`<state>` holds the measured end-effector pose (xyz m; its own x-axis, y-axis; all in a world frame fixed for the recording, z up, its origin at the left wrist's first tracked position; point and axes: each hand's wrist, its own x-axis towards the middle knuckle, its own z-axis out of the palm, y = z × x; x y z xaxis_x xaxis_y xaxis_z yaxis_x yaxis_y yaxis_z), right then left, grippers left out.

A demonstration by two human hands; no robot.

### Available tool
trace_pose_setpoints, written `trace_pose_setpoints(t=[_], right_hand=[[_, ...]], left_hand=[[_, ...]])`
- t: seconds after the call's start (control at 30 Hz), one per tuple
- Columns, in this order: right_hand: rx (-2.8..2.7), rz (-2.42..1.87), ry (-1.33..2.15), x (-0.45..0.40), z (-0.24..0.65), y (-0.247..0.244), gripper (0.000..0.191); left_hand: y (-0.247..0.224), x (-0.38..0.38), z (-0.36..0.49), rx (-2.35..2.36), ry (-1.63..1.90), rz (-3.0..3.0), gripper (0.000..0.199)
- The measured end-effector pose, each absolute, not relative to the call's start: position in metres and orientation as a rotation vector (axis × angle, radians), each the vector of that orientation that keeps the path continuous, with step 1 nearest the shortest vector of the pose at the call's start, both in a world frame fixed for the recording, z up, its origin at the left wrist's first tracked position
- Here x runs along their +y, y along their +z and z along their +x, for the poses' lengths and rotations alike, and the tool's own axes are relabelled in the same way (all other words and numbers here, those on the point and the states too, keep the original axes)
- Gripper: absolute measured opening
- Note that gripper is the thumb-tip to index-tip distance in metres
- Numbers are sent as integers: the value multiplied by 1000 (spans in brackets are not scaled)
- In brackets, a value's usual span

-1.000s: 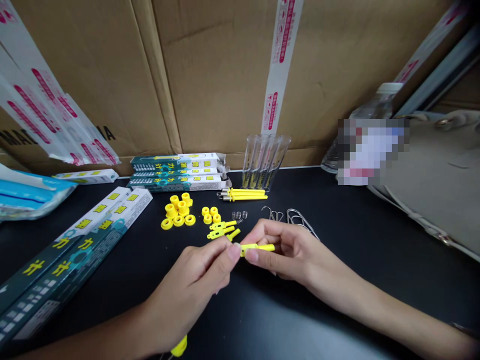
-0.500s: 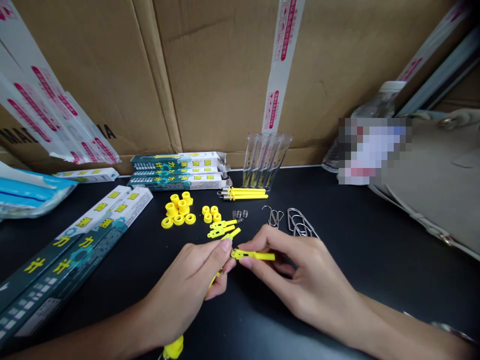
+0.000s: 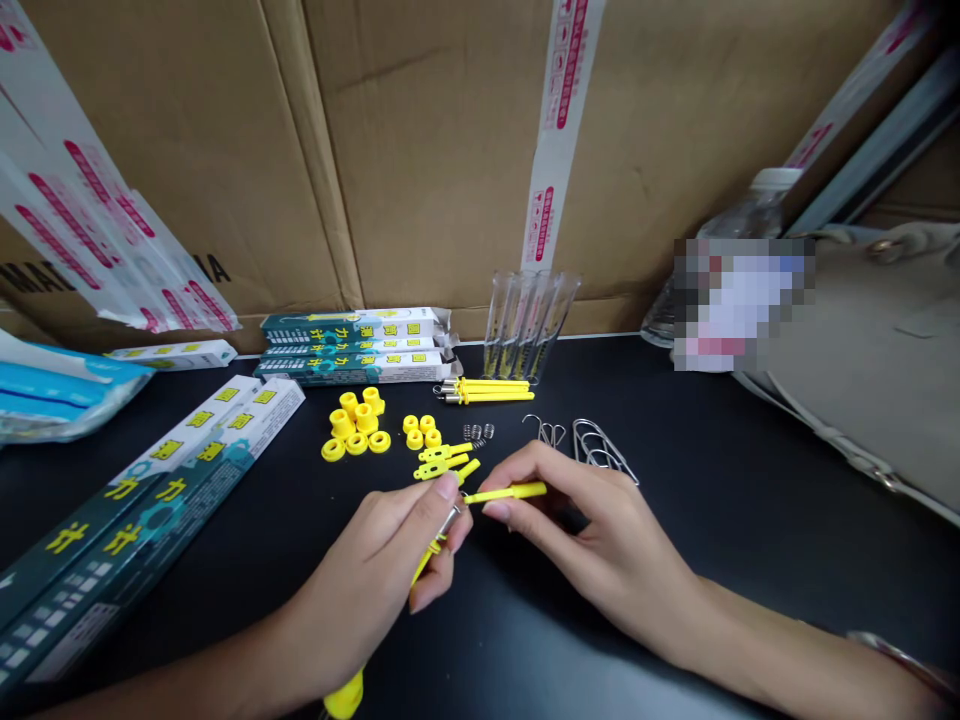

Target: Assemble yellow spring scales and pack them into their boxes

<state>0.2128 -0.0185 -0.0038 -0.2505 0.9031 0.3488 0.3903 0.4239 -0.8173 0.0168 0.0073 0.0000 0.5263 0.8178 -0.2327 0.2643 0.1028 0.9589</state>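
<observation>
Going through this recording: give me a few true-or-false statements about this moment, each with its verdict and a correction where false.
The right hand pinches a thin yellow plastic strip in its fingertips. True.

The left hand holds a yellow rod with a metal tip. True.

The yellow rings sit inside a closed box. False: they lie loose on the black tabletop.

The coil springs lie to the left of those rings. False: they lie to the right of them, nearer the wire hooks.

The clear plastic tubes lie flat on the tabletop. False: they stand upright by the cardboard.
</observation>
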Motion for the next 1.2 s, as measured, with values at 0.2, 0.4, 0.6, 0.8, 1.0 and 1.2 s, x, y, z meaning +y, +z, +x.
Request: trace_pose_setpoints(t=[0.2, 0.4, 0.6, 0.8, 1.0, 1.2], right_hand=[[-1598, -1184, 974, -19, 214, -5, 13], [-1324, -1122, 1281, -11, 211, -4, 35], [-1082, -950, 1518, -12, 210, 1, 34], [-1070, -951, 1556, -13, 209, 3, 26], [-1148, -1020, 1490, -14, 208, 7, 24], [-1096, -933, 1535, -15, 210, 2, 27]], left_hand=[[2, 6, 16, 973, 492, 1523, 49], [2, 7, 15, 932, 434, 1572, 50], [4, 6, 16, 932, 415, 1559, 47], [2, 7, 16, 901, 462, 1612, 47], [-1, 9, 17, 951, 466, 1671, 37], [-2, 9, 16, 896, 518, 1672, 38]])
